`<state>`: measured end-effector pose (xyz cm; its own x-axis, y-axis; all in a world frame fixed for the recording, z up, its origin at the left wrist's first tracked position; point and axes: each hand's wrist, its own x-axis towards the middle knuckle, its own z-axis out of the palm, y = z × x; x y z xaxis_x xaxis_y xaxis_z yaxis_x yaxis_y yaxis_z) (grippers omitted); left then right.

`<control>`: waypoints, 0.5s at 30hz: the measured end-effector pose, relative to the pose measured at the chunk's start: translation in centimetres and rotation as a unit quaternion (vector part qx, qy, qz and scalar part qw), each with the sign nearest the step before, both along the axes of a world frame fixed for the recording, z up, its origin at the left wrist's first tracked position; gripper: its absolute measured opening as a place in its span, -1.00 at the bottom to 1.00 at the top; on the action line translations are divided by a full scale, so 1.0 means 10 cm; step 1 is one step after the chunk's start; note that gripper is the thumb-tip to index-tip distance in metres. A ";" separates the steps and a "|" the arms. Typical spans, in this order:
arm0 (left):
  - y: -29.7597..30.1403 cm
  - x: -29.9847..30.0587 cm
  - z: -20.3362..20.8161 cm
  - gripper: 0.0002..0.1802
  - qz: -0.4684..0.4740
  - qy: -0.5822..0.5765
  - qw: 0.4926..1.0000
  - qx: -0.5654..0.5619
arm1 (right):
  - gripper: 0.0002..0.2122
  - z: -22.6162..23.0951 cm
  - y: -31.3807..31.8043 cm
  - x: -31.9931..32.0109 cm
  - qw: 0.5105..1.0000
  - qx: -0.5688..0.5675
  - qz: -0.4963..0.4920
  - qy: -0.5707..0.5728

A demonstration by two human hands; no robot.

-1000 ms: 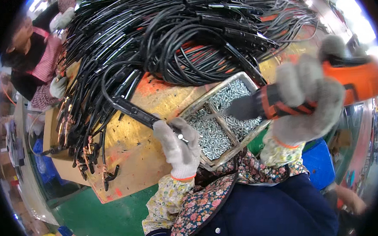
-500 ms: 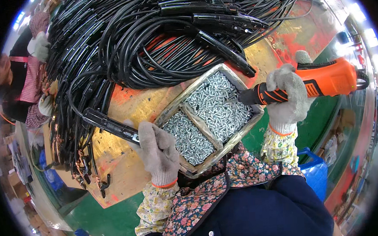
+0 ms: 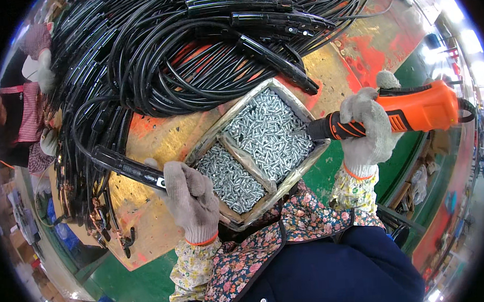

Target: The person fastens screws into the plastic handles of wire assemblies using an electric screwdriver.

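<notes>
My left hand (image 3: pixel 192 200), in a grey knit glove, is closed round the end of a black electrode holder (image 3: pixel 125 165). A thick black cable curves up from the holder's far end. My right hand (image 3: pixel 367 125), gloved too, grips an orange and black cordless screwdriver (image 3: pixel 417 108). The screwdriver's dark nose points left over the right rim of a worn tray (image 3: pixel 246 164). Small silver screws (image 3: pixel 271 130) fill the tray's two compartments. The tray sits between my hands at the table's near edge.
A coil of black cable (image 3: pixel 139 74) and many more electrode holders (image 3: pixel 279 20) cover the far and left parts of the paint-stained table (image 3: pixel 138 211). Copper-coloured clamp ends (image 3: pixel 100 216) hang at the left edge. Another person's gloved hand (image 3: pixel 45 74) is at the far left.
The table, tray and left hand have shifted slightly left in view. The screwdriver stays at nearly the same place in view, so its nose is slightly farther right relative to the tray.
</notes>
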<state>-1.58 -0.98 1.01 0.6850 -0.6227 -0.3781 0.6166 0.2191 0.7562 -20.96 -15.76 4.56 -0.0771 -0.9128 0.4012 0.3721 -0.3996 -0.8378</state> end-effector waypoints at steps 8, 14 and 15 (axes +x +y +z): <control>0.01 0.01 0.00 -0.27 0.001 0.009 1.000 -0.014 | -0.52 0.14 0.02 0.01 1.000 0.011 -0.003 -0.013; 0.00 -0.02 0.01 -0.47 0.047 -0.002 0.999 0.024 | -0.61 0.43 -0.11 -0.01 0.975 -0.008 0.085 -0.205; 0.01 0.01 0.01 -0.47 0.057 -0.005 0.998 0.020 | -0.64 0.47 -0.12 0.02 0.960 0.007 0.099 -0.262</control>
<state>-1.53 -0.85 1.09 0.7543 -0.5245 -0.3949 0.5824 0.2569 0.7712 -20.72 -16.93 9.25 -0.0897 -0.9354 0.3421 0.8115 -0.2678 -0.5194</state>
